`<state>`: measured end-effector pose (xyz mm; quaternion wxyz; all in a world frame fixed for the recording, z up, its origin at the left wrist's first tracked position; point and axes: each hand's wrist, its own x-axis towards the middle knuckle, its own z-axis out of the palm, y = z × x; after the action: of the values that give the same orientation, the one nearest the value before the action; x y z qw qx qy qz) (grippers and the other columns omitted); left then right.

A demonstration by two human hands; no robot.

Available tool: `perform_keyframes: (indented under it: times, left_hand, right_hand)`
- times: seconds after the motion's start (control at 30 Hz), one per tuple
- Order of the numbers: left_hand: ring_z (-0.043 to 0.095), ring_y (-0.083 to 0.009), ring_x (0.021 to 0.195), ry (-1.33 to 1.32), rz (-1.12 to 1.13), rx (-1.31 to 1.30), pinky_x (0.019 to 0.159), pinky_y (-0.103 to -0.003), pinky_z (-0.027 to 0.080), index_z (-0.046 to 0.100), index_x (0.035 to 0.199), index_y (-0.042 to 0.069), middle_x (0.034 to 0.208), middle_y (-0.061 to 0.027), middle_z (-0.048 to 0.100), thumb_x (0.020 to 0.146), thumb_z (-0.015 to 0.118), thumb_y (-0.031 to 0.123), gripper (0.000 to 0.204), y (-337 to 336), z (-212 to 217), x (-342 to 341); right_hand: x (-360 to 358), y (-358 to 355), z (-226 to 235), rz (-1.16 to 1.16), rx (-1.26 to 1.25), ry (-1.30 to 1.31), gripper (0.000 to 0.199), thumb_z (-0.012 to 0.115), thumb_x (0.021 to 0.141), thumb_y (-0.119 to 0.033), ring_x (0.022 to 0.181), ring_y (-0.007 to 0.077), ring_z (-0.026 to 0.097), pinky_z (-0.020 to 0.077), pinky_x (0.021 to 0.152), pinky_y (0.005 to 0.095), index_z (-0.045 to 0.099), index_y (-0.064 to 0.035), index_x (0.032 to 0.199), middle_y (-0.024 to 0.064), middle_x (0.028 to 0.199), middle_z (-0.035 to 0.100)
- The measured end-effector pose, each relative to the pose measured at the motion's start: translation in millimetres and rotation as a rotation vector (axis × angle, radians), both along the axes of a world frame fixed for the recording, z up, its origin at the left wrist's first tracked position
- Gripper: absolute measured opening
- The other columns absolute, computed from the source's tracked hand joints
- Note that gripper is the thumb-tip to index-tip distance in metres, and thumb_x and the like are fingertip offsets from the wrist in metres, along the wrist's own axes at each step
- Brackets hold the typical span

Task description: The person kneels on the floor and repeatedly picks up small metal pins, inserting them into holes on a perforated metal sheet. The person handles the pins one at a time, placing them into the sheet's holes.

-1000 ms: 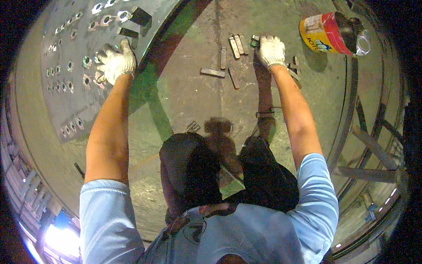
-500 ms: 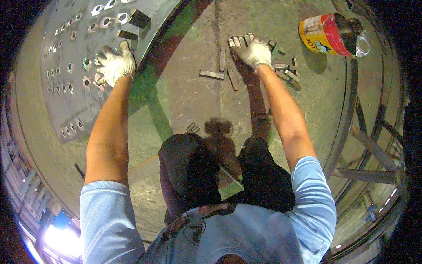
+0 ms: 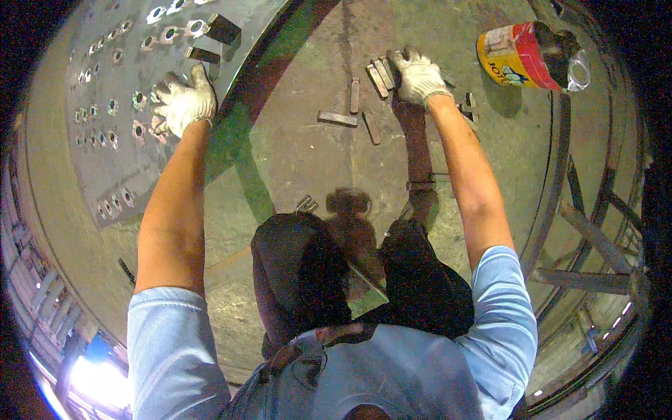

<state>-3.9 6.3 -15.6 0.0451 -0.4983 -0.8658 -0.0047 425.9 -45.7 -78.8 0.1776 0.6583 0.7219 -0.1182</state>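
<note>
My left hand [image 3: 185, 101], in a pale work glove, lies on a dark metal plate [image 3: 157, 77] with its fingers spread. The plate carries rows of rings and holes, and two dark metal blocks [image 3: 222, 29] sit just beyond that hand. On the floor to the right, my gloved right hand [image 3: 420, 77] reaches over a side-by-side row of short metal bars [image 3: 378, 78]. Its fingers look stretched out and slightly apart at the row's right end, partly covering the bars there. More loose bars [image 3: 469, 105] show beside the right wrist, partly hidden by the forearm.
Three separate bars [image 3: 337, 119] lie on the floor between my hands. A yellow and red bucket [image 3: 514, 56] rests tipped on its side at the far right. A metal frame [image 3: 588, 280] stands along the right edge, and my knees [image 3: 297, 245] are in front.
My right hand has shifted a little to the right along the row, uncovering the bars at its left and hiding more of the loose ones. My left hand has stayed in place.
</note>
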Motion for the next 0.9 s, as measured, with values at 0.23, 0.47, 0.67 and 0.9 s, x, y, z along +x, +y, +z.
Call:
perform_keyframes:
  times: [0.23, 0.47, 0.67, 0.9]
  left_hand:
    - [0.028, -0.0469, 0.146, -0.054, -0.012, 0.054, 0.110, -0.075, 0.023, 0.037, 0.155, 0.017, 0.164, -0.0154, 0.028, 0.093, 0.043, 0.071, 0.083, -3.1, -1.8, -2.4]
    - [0.026, -0.0483, 0.148, -0.035, 0.016, -0.005, 0.112, -0.075, 0.020, 0.035, 0.157, 0.019, 0.166, -0.0157, 0.026, 0.092, 0.042, 0.072, 0.084, -3.8, 6.4, 3.1]
    - [0.025, -0.0483, 0.148, -0.072, 0.012, -0.021, 0.114, -0.072, 0.021, 0.035, 0.157, 0.018, 0.166, -0.0159, 0.025, 0.093, 0.041, 0.073, 0.084, -4.5, 5.3, 0.1]
    - [0.023, -0.0498, 0.149, -0.076, 0.024, 0.000, 0.116, -0.071, 0.018, 0.035, 0.158, 0.018, 0.166, -0.0159, 0.025, 0.092, 0.042, 0.073, 0.086, -0.7, -1.7, -1.5]
  right_hand:
    - [15.8, -23.8, -19.8, 0.255, 0.204, -0.100, 0.031, 0.047, 0.099, -0.021, 0.114, 0.0336, 0.063, 0.0500, 0.091, 0.0505, 0.064, -0.0159, 0.125, 0.0151, 0.120, 0.066]
    - [0.8, -84.2, 9.5, 0.287, -0.001, -0.135, 0.025, 0.054, 0.092, -0.016, 0.100, 0.0282, 0.064, 0.0508, 0.079, 0.0432, 0.067, -0.0135, 0.114, 0.0129, 0.108, 0.064]
    - [11.3, -104.7, 6.4, 0.559, 0.035, 0.005, 0.018, 0.056, 0.093, -0.020, 0.104, 0.0262, 0.062, 0.0488, 0.086, 0.0402, 0.071, -0.0140, 0.100, 0.0085, 0.108, 0.065]
    - [19.7, -119.4, -11.0, 0.372, -0.010, 0.098, 0.023, 0.054, 0.093, -0.016, 0.099, 0.0324, 0.068, 0.0548, 0.084, 0.0451, 0.066, -0.0082, 0.110, 0.0152, 0.105, 0.067]
